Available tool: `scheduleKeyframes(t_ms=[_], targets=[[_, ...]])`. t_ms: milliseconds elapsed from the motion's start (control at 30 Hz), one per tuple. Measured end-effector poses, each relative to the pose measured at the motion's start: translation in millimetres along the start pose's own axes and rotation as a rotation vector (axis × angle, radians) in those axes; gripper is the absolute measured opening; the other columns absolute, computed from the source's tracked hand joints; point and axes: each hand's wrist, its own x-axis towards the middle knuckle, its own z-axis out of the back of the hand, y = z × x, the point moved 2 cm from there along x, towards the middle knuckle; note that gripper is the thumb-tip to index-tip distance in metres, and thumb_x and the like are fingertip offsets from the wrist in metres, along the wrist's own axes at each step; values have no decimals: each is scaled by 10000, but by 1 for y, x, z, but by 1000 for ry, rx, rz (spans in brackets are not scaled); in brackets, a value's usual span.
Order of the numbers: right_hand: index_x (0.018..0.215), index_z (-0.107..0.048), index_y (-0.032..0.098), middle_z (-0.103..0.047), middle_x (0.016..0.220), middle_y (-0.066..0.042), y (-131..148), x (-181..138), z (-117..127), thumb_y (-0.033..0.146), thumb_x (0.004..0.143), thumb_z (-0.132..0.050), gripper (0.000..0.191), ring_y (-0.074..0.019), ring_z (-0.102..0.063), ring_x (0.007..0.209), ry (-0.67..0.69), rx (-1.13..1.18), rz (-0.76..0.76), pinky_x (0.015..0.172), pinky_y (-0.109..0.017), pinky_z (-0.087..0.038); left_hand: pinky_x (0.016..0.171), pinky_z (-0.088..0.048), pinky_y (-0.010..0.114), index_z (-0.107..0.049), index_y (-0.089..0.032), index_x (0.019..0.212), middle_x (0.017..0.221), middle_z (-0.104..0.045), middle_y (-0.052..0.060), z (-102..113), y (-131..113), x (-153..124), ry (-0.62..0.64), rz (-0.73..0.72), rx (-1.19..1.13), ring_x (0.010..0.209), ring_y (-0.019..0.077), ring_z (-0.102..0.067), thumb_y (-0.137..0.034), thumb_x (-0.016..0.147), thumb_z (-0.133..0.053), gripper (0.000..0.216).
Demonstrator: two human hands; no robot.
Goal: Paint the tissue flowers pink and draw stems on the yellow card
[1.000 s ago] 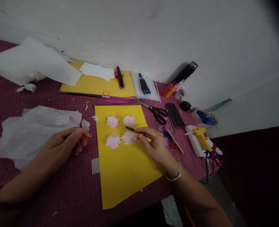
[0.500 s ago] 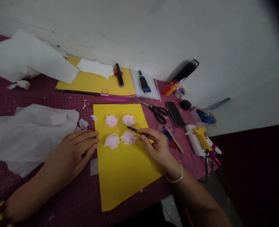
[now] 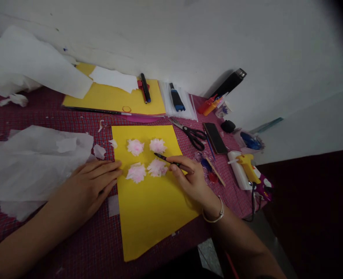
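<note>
A yellow paper sheet [image 3: 150, 209] lies on the red checked tablecloth [image 3: 81, 248] in front of me. Several pink-white tissue flowers [image 3: 135, 147] sit on its upper half. My right hand [image 3: 188, 180] pinches a thin black pen [image 3: 165, 159], whose tip points at the flowers near the lower right one [image 3: 157, 167]. My left hand [image 3: 92, 184] lies flat with fingers stretched out, its fingertips on the sheet's left edge. A bangle shows on my right wrist.
White tissue paper [image 3: 28, 162] lies left of the sheet. Behind it are a second yellow sheet [image 3: 113, 99] with markers, black scissors [image 3: 193, 135], a phone [image 3: 214, 137], a glue gun [image 3: 248, 166] and small bottles by the white wall. The table edge runs at the lower right.
My left hand slid right from beside the tissue paper and flattened onto the yellow sheet's left edge. The right hand and pen stayed almost still.
</note>
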Motion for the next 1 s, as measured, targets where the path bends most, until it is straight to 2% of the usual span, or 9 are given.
scheduleKeyframes(t_ms=[333,1000], targets=[[1076,-681,224,-757,1017,-68,4,4,-1,241,953,-545,185,-163,-721,862,22,-16,-14,779,-300,-579,1027,-433,485,-673,-230,1193,1267,-685,48,-3,1,-1,-15,25,-16,1150,278,-624,-428,968,-396,408],[1082,-670,240,-753,1011,-48,2,3,1,225,949,-548,181,-143,-708,819,7,16,5,708,-285,-566,1044,-437,525,-635,-266,1254,1310,-659,37,-5,3,-5,7,38,-20,1183,280,-601,-455,972,-388,420]])
